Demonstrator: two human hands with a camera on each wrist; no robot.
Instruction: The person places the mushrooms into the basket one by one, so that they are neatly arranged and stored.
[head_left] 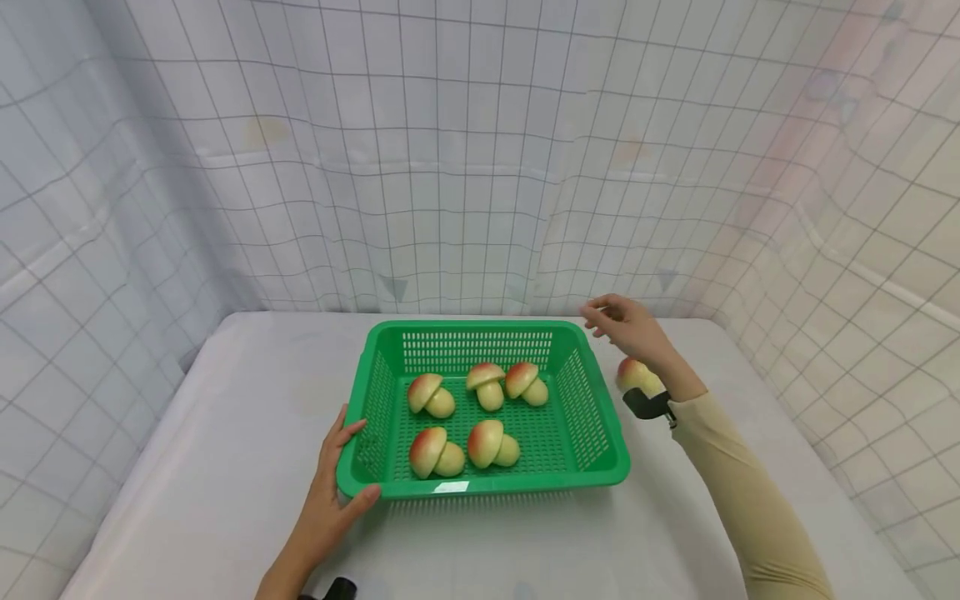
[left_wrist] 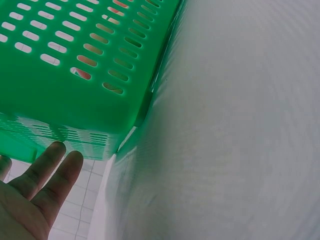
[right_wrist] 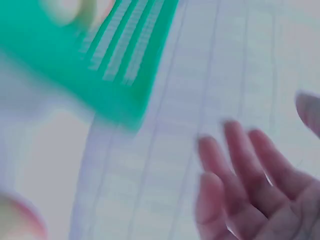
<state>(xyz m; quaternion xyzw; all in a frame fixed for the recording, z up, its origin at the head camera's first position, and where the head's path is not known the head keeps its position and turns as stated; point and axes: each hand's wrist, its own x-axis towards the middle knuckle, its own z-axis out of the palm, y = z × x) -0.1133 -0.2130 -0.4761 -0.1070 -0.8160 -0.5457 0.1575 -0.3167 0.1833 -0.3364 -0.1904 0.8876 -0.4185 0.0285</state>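
Observation:
A green plastic basket (head_left: 483, 492) with slotted walls sits on the white table. Inside lie several mushroom-shaped pieces, pale yellow with reddish caps, such as the toy mushroom (head_left: 487, 443) near the front wall. My left hand (head_left: 324, 508) rests against the basket's left end, thumb by the front corner and fingers along the side; the left wrist view shows its fingers (left_wrist: 42, 175) extended near the wall. Beyond the basket's back right corner my right hand (head_left: 626, 327) hangs in the air, loosely bent and holding nothing. Partly hidden under the right forearm is another yellow-red piece (head_left: 636, 375).
White cloth with a dark grid (head_left: 465, 167) hangs behind the table and along both sides. The white tabletop (head_left: 225, 442) extends left and right of the basket. A black wrist strap (head_left: 647, 404) sits on the right wrist, below a tan sleeve (head_left: 738, 492).

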